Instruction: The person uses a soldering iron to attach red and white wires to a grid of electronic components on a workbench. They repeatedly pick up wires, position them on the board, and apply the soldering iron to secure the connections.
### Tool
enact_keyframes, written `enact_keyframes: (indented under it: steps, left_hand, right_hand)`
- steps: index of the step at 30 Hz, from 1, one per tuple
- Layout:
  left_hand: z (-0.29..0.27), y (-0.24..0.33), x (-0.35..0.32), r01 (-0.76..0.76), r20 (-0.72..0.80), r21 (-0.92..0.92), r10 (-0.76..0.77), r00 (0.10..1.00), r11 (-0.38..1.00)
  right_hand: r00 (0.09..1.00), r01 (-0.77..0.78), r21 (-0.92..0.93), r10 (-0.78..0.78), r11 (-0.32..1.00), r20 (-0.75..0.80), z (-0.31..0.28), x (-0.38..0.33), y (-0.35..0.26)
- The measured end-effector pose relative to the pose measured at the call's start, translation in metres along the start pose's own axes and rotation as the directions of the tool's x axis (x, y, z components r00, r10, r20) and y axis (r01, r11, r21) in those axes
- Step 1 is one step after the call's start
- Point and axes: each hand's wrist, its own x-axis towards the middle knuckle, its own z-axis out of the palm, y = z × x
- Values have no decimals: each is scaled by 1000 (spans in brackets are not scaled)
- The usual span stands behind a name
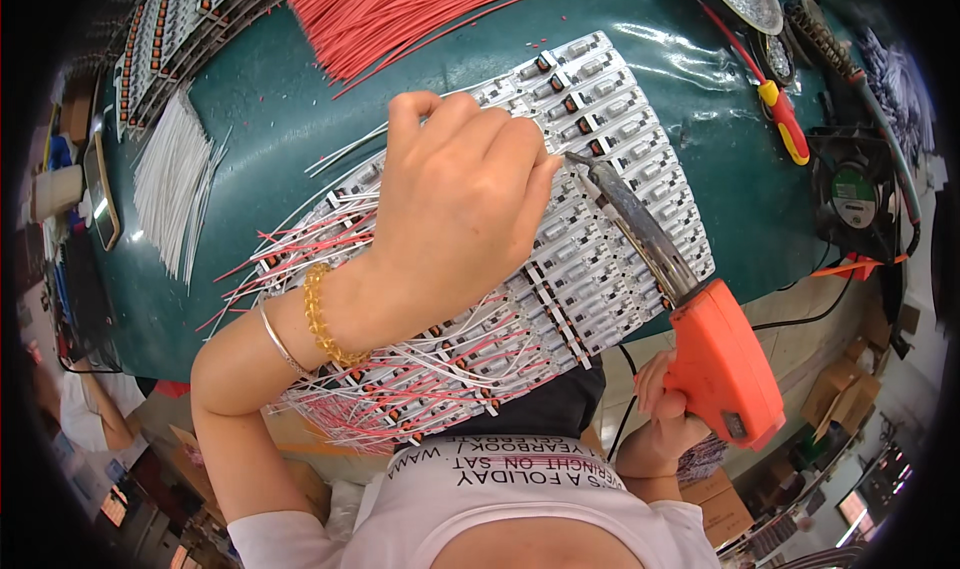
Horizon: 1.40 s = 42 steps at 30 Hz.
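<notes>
Well left of the board panel [610, 239], we have a phone [101, 191] on the green tabletop [250, 109]. Nearer the panel's left side lies a bundle of white wires [170, 179], with a stack of boards [175, 39] beyond it; red wires [400, 9] lie past the panel's far edge. Red and white leads [450, 369] spread over the panel's left half. Our left grip [460, 169] is above the panel's middle, fingers bent inward; with the fingertips partly hidden, we cannot tell whether it pinches anything. Just beside it is the tip of the soldering gun [727, 359], whose orange handle our right grip [668, 409] clasps near the panel's right corner. Right of the panel are a screwdriver [785, 119] and, farther, a fan [852, 194].
</notes>
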Motion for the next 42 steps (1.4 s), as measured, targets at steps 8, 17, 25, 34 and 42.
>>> enact_keyframes:
  steps: [8,17,25,34,42]
  left_hand:
    - [0,1,0,5,-10,-3,-5,1000,1000]
    - [-3,-4,2,-66,-71,20,67,995,998]
    - [-16,8,-3,25,75,-195,-11,997,980]
    - [-7,8,-5,23,77,-91,-16,997,996]
    - [-6,8,-4,20,71,-79,-15,997,997]
  right_hand:
    - [995,-38,182,53,983,-81,7,5,-12]
    - [999,-31,301,39,953,-22,4,3,-6]
    - [980,-9,227,54,974,-192,8,0,-21]
    - [999,-12,46,14,999,-34,-8,-19,9]
    - [974,-224,28,224,974,16,-15,-29,-1]
